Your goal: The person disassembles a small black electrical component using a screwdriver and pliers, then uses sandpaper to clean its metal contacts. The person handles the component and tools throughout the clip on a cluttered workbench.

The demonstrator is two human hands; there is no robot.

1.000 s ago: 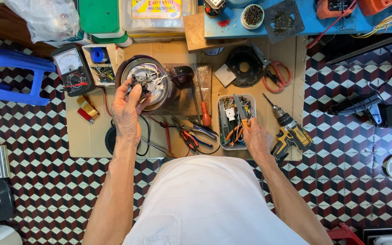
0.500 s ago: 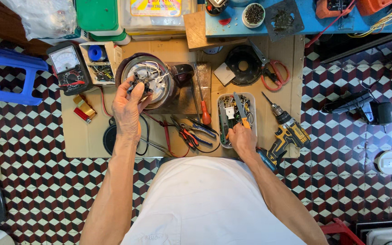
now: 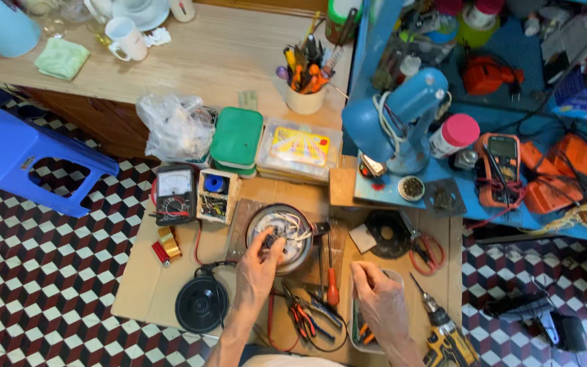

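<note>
The left hand point(image 3: 258, 264) grips the round metal appliance base with exposed white wiring point(image 3: 281, 235), steadying it on the brown cardboard sheet point(image 3: 145, 282), while the right hand point(image 3: 380, 299), just right of it, reaches half-curled into the clear plastic tool tray point(image 3: 356, 334).

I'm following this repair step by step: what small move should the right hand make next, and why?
Probably lift one tool out of the grey tray: the right hand rests in it, fingers curled down among the tools, while the left hand grips the wiring inside the opened round appliance, which seems to await a tool.
</note>
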